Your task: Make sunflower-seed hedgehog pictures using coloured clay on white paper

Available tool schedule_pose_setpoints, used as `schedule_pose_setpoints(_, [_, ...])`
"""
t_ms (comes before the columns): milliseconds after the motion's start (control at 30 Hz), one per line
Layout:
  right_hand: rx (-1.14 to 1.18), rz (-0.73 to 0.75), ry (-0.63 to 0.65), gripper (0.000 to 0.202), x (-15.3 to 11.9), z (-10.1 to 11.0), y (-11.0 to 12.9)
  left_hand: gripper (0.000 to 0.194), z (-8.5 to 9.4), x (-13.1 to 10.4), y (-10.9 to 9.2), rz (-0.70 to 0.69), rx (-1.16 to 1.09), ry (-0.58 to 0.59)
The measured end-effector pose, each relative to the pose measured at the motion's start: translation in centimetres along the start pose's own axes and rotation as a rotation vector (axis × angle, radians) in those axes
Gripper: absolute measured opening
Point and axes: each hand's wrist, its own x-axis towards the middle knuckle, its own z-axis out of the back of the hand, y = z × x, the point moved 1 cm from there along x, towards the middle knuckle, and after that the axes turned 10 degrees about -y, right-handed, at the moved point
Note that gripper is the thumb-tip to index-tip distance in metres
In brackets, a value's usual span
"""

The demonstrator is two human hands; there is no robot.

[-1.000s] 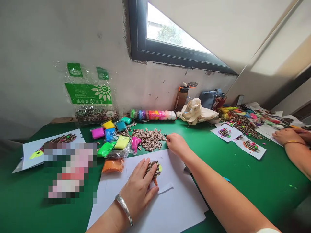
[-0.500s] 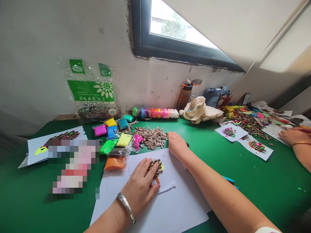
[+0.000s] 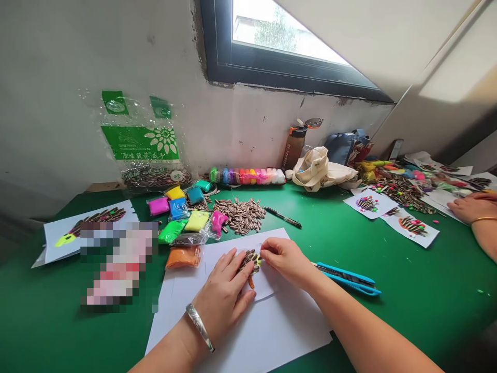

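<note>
My left hand [image 3: 227, 290] lies flat with fingers spread over a small white paper [image 3: 267, 290], partly covering a picture of striped sunflower seeds [image 3: 248, 258] set in yellow-green clay [image 3: 257, 265]. A strip of orange clay [image 3: 251, 282] shows below it. At the picture's right edge, my right hand [image 3: 285, 259] has thumb and fingertips pinched together against the clay; what is between them is hidden. Larger white sheets [image 3: 287, 331] lie underneath. Behind the sheets is a loose pile of sunflower seeds [image 3: 243, 212], with a black pen [image 3: 283, 217] beside it.
Wrapped clay packets, including an orange one [image 3: 182, 257], stand left of the pile. A blue cutter [image 3: 349, 280] lies by my right forearm. A seed bag [image 3: 143, 145], bottle [image 3: 294, 147] and cloth bag [image 3: 318, 171] line the wall. Another person's hand [image 3: 471, 207] rests at far right.
My right hand has moved from the edge of the seed pile down to the seed picture, uncovering the pen and cutter. My left hand stays on the paper.
</note>
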Motion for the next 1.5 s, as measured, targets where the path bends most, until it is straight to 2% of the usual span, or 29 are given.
schedule_pose_setpoints(567, [-0.328, 0.198, 0.005, 0.014, -0.3, -1.0, 0.5, 0.047, -0.1, 0.3, -0.2, -0.010, -0.002, 0.040])
schedule_pose_setpoints(767, [-0.311, 0.220, 0.034, 0.015, -0.5, -0.8, 0.8, 0.047, 0.0, 0.3, -0.2, -0.014, 0.023, 0.061])
schedule_pose_setpoints(967, [-0.329, 0.206, -0.040, 0.016, -1.0, 0.3, 0.4, 0.047, 0.0, 0.3, -0.1, -0.016, 0.033, 0.055])
schedule_pose_setpoints(1500, [-0.397, 0.238, -0.015, 0.019, -1.1, -0.9, 0.2, 0.045, -0.2, 0.3, -0.2, 0.001, -0.018, 0.025])
